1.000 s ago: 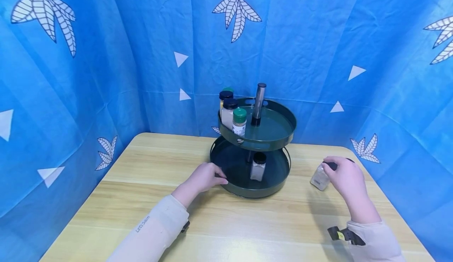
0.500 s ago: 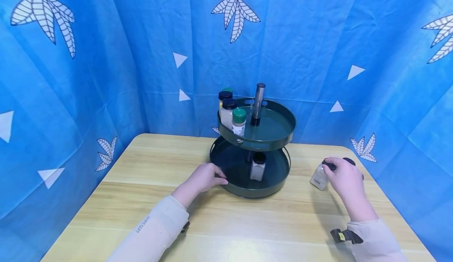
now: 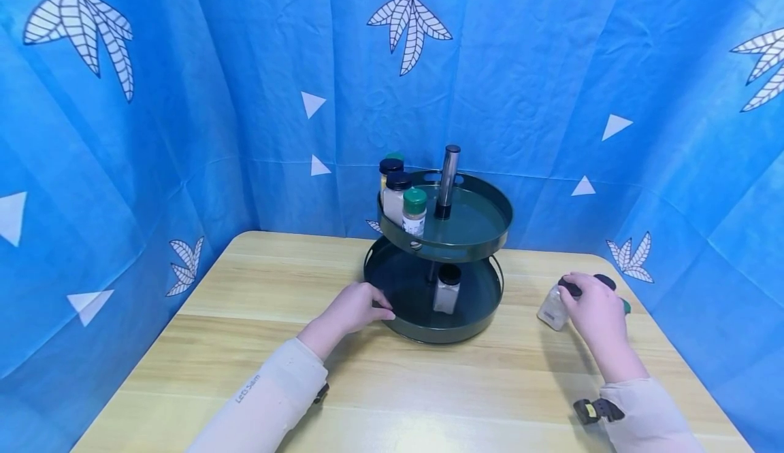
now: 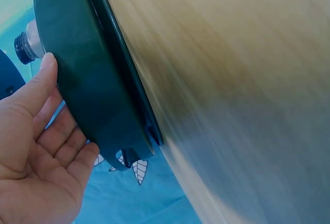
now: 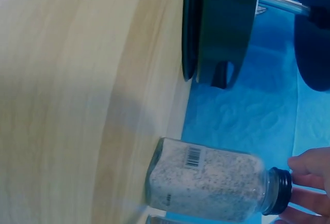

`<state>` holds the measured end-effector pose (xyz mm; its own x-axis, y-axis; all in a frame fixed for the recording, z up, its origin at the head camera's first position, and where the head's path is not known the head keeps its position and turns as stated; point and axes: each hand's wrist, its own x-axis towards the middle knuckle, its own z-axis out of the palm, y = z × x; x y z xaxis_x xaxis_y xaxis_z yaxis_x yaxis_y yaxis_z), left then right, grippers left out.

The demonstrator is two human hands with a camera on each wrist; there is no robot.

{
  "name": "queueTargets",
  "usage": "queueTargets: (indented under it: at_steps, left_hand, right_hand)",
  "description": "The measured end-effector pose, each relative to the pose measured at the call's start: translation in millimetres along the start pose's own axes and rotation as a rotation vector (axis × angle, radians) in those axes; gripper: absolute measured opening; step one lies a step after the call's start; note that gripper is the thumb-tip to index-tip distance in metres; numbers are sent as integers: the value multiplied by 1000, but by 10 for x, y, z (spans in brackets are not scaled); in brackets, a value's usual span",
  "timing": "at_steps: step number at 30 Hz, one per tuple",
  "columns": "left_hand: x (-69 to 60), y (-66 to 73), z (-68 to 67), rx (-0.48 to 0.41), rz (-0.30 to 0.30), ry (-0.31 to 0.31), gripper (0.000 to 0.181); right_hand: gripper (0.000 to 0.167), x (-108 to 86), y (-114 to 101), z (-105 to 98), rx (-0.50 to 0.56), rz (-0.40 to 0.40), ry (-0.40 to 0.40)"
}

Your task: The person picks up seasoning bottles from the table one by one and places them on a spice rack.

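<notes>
My left hand (image 3: 354,309) holds the rim of the lower tray (image 3: 437,334) of a dark green two-tier rack, at its front left. In the left wrist view the thumb lies on the rim and the fingertips touch the tray's edge further along. My right hand (image 3: 597,311) pinches the black cap of a clear spice jar (image 5: 211,180) with pale speckled contents and a barcode label. That jar (image 3: 553,308) stands tilted near the table's right side; whether its base touches the wood I cannot tell. Another black-capped jar (image 3: 446,296) stands in the lower tray.
Several jars, including a green-capped one (image 3: 414,211), crowd the left of the upper tray (image 3: 471,252), beside a metal post (image 3: 449,177). Beyond my right hand show a black cap (image 3: 605,281) and a green cap (image 3: 627,306). Blue curtains (image 3: 527,86) surround the wooden table (image 3: 275,276).
My right hand has shifted slightly left, still pinching the jar's cap, and a green cap behind it now shows. My left hand and the rack have stayed in place.
</notes>
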<state>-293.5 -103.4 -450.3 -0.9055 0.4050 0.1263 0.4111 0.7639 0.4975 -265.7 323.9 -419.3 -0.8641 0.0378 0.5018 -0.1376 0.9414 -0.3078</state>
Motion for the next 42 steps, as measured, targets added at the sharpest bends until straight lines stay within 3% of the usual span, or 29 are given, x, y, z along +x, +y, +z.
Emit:
queueTargets:
  at_steps: [33,42]
  left_hand:
    - [1,21,-8,-3,-4,-2,12]
    - [4,32,-18,-5,-21,-13,13]
  right_hand:
    - [24,13,136,226,43,-81,148]
    - [26,8,132,218,22,-63,124]
